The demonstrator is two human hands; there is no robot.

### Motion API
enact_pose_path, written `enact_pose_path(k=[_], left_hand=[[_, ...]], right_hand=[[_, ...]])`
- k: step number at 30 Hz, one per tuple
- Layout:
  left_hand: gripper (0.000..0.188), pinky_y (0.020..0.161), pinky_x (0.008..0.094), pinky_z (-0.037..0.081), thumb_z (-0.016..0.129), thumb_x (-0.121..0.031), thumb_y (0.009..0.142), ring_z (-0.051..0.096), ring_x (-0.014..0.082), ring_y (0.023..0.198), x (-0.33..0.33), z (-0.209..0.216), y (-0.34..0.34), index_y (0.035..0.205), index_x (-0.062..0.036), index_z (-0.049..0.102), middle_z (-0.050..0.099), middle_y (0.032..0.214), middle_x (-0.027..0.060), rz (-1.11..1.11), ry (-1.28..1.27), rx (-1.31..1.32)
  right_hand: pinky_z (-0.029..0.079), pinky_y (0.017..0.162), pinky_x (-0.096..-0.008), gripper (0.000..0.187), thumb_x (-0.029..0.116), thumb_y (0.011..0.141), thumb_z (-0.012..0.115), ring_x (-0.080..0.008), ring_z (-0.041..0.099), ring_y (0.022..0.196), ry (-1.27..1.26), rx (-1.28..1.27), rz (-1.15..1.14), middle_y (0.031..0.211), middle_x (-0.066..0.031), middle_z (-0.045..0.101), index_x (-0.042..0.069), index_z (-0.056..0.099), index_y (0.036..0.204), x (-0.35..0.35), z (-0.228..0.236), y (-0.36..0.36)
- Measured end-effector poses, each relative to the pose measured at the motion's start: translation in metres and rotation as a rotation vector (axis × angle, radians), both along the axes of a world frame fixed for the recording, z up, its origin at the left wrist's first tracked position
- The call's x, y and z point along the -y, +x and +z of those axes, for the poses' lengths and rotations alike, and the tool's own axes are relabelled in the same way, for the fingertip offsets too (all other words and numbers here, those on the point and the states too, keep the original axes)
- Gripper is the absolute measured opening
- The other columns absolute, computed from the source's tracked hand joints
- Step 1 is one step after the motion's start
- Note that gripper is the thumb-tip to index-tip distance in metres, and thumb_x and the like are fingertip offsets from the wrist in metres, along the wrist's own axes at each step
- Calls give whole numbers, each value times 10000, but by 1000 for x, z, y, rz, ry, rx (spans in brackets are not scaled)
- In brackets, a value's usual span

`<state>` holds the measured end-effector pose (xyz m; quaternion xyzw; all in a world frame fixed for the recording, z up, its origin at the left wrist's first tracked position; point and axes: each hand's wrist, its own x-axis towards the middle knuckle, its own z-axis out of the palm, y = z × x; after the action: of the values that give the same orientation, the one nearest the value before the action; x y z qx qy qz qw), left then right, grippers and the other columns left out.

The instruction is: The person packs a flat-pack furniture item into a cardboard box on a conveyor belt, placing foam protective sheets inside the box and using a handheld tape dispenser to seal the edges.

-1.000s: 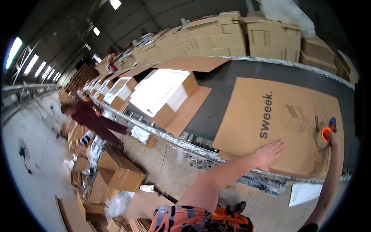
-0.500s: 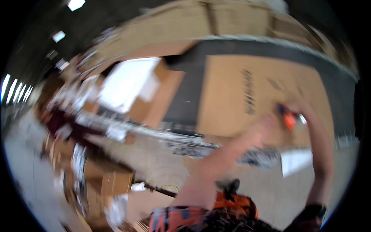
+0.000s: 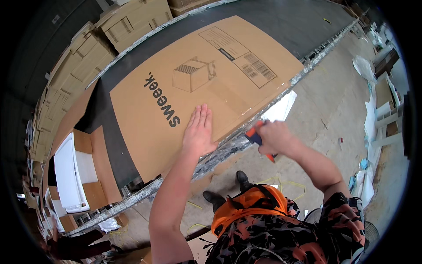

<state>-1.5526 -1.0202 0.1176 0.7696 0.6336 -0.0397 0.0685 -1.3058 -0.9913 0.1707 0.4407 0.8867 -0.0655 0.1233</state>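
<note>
A large brown cardboard box lies flat on the dark conveyor belt, printed with dark lettering, a furniture drawing and a label block. My left hand rests on its top near the close edge, palm down with the fingers stretched out. Just off that edge, to the right, my right hand is wrapped round an orange and dark-blue hand tool. The grip hides part of the tool, so its exact kind does not show.
Left along the conveyor stands an open carton holding white panels. Stacked boxes line the far side. A person in dark clothing is at the lower left. White sheets and scraps lie on the right-hand floor.
The view has swung round to the right and sharpened. My right hand, with the tool, has moved from over the box to beyond its near edge; my left hand now lies flat on the cardboard.
</note>
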Motion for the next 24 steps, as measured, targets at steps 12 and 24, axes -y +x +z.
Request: enact_pose_path(k=[12,24], left_hand=[[1109,1179,362,106,728,-487,673,81,306,1435,6,1,-5,1454,38,141,100,1545,178,67,70,21],[1016,1135,468,183,533,-629,803,187,474,1363,113,-31,-101,1383,145,223,226,1441,349,163,160,-66]], right_hand=[[509,794,-409,446,269,637,668,-334,633,968,-161,-59,-135,1111,-236,601,14,657,1003,21,-89,-54],[535,728,-438,431,243,666,574,-334,660,824,-158,-390,-79,990,-185,621,84,621,1064,64,18,-71]])
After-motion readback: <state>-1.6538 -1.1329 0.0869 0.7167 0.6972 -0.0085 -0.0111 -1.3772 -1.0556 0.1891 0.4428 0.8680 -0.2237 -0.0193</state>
